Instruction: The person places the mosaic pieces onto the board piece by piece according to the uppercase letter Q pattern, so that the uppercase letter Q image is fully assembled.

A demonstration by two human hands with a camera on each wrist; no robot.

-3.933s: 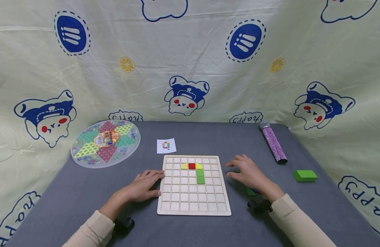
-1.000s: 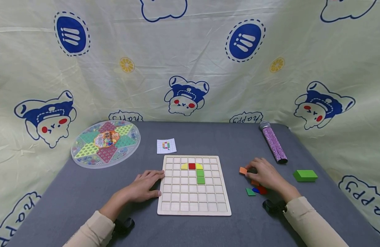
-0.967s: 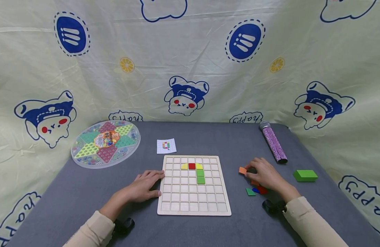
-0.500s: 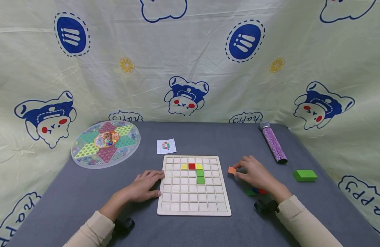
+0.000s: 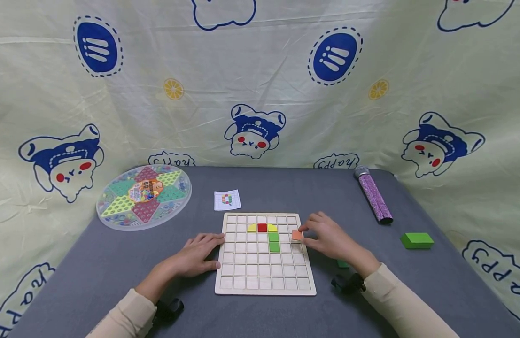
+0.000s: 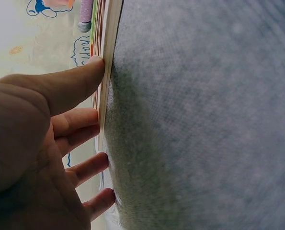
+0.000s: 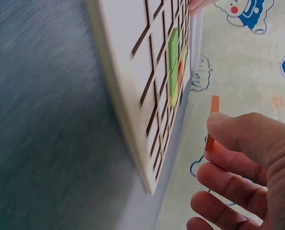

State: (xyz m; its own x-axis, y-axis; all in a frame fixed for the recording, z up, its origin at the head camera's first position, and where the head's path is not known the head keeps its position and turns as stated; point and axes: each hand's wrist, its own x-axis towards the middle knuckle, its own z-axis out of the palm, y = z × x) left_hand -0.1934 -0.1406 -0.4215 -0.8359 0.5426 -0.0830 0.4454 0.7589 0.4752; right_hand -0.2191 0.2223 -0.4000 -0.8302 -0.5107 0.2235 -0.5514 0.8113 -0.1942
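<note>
A wooden grid board lies on the table, with a red square tile, two yellow pieces and two green squares set in its cells. My left hand touches the board's left edge with thumb and fingertips, fingers fairly straight. Between thumb and index finger my right hand pinches an orange square tile over the board's right edge; the right wrist view shows this tile edge-on, apart from the board. A green piece shows partly under my right forearm.
Behind the board lies a small card printed with a coloured pattern. A round patterned game case is at the back left. To the right are a glittery purple microphone and a green block.
My right hand has gone from the loose pieces on the right to the board's right edge, carrying the orange tile leftward. My left hand has stayed at the board's left edge.
</note>
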